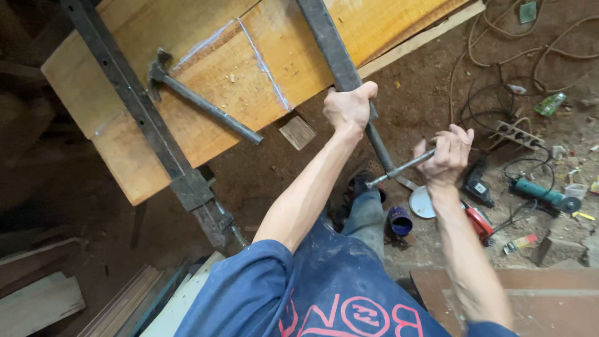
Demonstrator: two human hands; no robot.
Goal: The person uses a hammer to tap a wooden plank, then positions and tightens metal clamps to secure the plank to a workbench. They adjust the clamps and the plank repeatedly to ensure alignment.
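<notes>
A thick wooden slab with pale chalk lines lies across the top of the head view, held by two long dark steel bar clamps. My left hand grips the bar of the right clamp where it leaves the slab's edge. My right hand is closed on the clamp's thin metal crank handle near the bar's lower end. A metal hammer rests on the slab, left of my hands. The second clamp crosses the slab's left end.
Dirt floor with tangled cables, a power strip, a teal angle grinder, a red power tool, a white disc and a blue can at right. A small wood block lies below the slab. Boards lie lower left.
</notes>
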